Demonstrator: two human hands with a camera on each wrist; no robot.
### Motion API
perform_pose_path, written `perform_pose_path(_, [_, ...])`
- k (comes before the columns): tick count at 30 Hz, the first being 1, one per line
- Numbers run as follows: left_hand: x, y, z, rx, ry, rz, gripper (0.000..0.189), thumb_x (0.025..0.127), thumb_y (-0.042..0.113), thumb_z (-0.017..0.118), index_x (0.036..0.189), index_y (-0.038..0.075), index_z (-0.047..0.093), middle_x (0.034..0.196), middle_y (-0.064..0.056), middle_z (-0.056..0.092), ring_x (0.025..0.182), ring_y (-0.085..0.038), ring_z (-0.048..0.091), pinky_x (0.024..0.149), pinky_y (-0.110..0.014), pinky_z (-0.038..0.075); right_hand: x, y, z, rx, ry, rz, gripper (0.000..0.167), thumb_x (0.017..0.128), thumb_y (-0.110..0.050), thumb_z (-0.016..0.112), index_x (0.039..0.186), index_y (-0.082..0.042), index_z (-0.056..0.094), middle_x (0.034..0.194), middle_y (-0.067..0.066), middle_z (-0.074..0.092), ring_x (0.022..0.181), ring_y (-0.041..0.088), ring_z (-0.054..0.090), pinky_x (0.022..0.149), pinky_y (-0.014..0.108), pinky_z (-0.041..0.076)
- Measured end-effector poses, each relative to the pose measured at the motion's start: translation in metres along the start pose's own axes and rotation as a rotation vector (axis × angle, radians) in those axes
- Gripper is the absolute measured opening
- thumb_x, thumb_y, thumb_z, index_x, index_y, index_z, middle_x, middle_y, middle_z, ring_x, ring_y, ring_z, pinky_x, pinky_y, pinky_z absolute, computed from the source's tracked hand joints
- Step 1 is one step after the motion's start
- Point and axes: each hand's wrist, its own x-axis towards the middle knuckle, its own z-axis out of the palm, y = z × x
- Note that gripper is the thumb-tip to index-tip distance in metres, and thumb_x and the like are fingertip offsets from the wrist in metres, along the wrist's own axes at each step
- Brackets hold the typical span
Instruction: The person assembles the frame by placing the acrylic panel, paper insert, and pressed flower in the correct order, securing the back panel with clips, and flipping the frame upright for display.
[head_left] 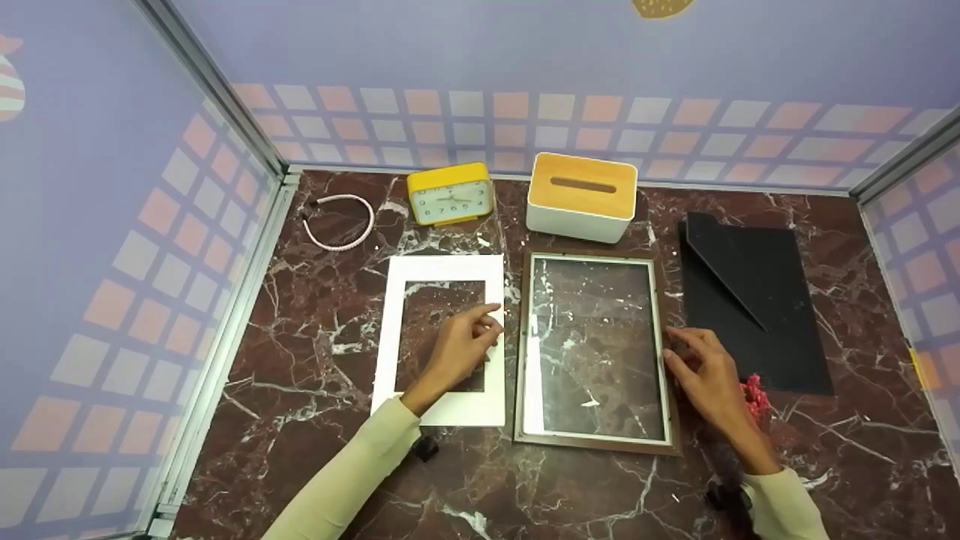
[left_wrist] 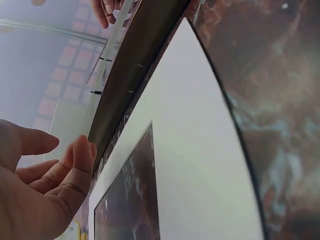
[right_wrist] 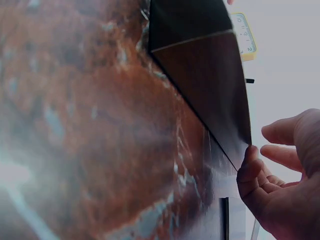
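Sleeves (head_left: 341, 476) nearest, we had left hand (head_left: 459, 349) and right hand (head_left: 709, 379) unclamped, at nine and three o'clock of the frame (head_left: 525, 356), guessing it'd be stiff but fragile, edges-only tbh.

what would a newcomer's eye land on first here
Probably the bright yellow clock and the white tissue box with its yellow-orange top, side by side near the back wall. Next, the white mat, under the left hand, and the brown frame beside it, with the right hand at its right edge.
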Motion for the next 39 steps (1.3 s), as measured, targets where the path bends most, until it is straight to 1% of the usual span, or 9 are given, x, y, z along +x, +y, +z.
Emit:
perform_pose_path(8, [-0.009, -0.014, -0.017, -0.099, 0.128, -0.012, 0.036, 0.102, -0.005, 0.073, 0.138, -0.010, 0.070, 0.110, -0.021, 0.078, 0.095, -0.037, 0.078, 0.072, -0.036, 0.068, -0.002, 0.002, 0.001, -0.047, -0.041, 0.001, 0.046, 0.096, 0.006, 0.080, 0.141, 0.002, 0.072, 0.123, 0.021, 0.067, 0.082, 0.009, 0.057, 0.069, 0.010, 0.044])
perform_pose_path(14, [-0.019, -0.026, -0.037, -0.051, 0.200, -0.017, 0.036, 0.102, 0.000, 0.076, 0.137, -0.007, 0.071, 0.118, -0.017, 0.080, 0.108, -0.034, 0.078, 0.090, -0.035, 0.067, -0.002, 0.003, 0.003, -0.057, -0.069, 0.011, 0.052, 0.096, 0.006, 0.080, 0.146, 0.002, 0.069, 0.119, 0.021, 0.067, 0.084, 0.011, 0.056, 0.073, 0.008, 0.045])
perform_pose_path(18, [-0.026, -0.034, -0.053, -0.096, 0.262, -0.027, 0.037, 0.100, -0.003, 0.076, 0.136, -0.009, 0.071, 0.120, -0.021, 0.079, 0.113, -0.037, 0.077, 0.096, -0.037, 0.065, -0.003, 0.002, 0.005, -0.049, -0.059, -0.005, 0.053, 0.096, 0.009, 0.079, 0.147, 0.003, 0.068, 0.118, 0.022, 0.067, 0.084, 0.008, 0.056, 0.073, 0.008, 0.047])
perform_pose_path(22, [-0.033, -0.042, -0.067, -0.131, 0.343, -0.016, 0.036, 0.099, -0.007, 0.077, 0.135, -0.011, 0.071, 0.122, -0.026, 0.077, 0.116, -0.042, 0.075, 0.098, -0.038, 0.065, -0.003, 0.000, 0.007, -0.040, -0.039, -0.021, 0.053, 0.095, 0.010, 0.079, 0.146, 0.004, 0.067, 0.118, 0.023, 0.068, 0.084, 0.006, 0.057, 0.073, 0.008, 0.047])
perform_pose_path(25, [-0.038, -0.048, -0.076, -0.103, 0.409, -0.026, 0.036, 0.098, -0.007, 0.077, 0.134, -0.010, 0.073, 0.124, -0.026, 0.077, 0.118, -0.042, 0.075, 0.098, -0.038, 0.065, -0.003, -0.001, 0.008, -0.033, -0.023, -0.029, 0.052, 0.095, 0.011, 0.078, 0.146, 0.005, 0.068, 0.118, 0.023, 0.068, 0.084, 0.008, 0.056, 0.073, 0.008, 0.046])
perform_pose_path(30, [-0.044, -0.054, -0.089, -0.021, 0.494, -0.111, 0.033, 0.098, -0.003, 0.079, 0.131, -0.005, 0.077, 0.126, -0.023, 0.077, 0.115, -0.039, 0.076, 0.092, -0.028, 0.064, -0.004, 0.000, 0.012, -0.031, -0.006, -0.031, 0.053, 0.093, 0.013, 0.078, 0.145, 0.005, 0.068, 0.116, 0.023, 0.068, 0.084, 0.012, 0.055, 0.073, 0.008, 0.044])
perform_pose_path(35, [-0.047, -0.059, -0.098, 0.034, 0.538, -0.170, 0.033, 0.098, 0.000, 0.080, 0.130, -0.005, 0.078, 0.126, -0.023, 0.076, 0.107, -0.038, 0.076, 0.081, -0.013, 0.056, -0.003, 0.002, 0.016, -0.026, 0.001, -0.030, 0.054, 0.092, 0.014, 0.077, 0.144, 0.007, 0.068, 0.114, 0.024, 0.067, 0.084, 0.012, 0.055, 0.073, 0.008, 0.045])
perform_pose_path(37, [-0.048, -0.061, -0.100, 0.059, 0.543, -0.185, 0.034, 0.097, 0.000, 0.080, 0.131, -0.005, 0.077, 0.127, -0.023, 0.075, 0.107, -0.038, 0.075, 0.080, -0.014, 0.056, -0.002, 0.002, 0.017, -0.023, 0.000, -0.030, 0.054, 0.092, 0.015, 0.078, 0.144, 0.007, 0.068, 0.113, 0.024, 0.067, 0.084, 0.011, 0.055, 0.073, 0.007, 0.046])
perform_pose_path(39, [-0.048, -0.064, -0.102, 0.095, 0.538, -0.199, 0.036, 0.097, 0.001, 0.081, 0.132, -0.005, 0.077, 0.128, -0.023, 0.073, 0.109, -0.038, 0.071, 0.083, -0.021, 0.059, -0.002, 0.002, 0.017, -0.016, -0.003, -0.025, 0.054, 0.092, 0.015, 0.077, 0.144, 0.007, 0.068, 0.114, 0.024, 0.067, 0.084, 0.009, 0.056, 0.073, 0.007, 0.046])
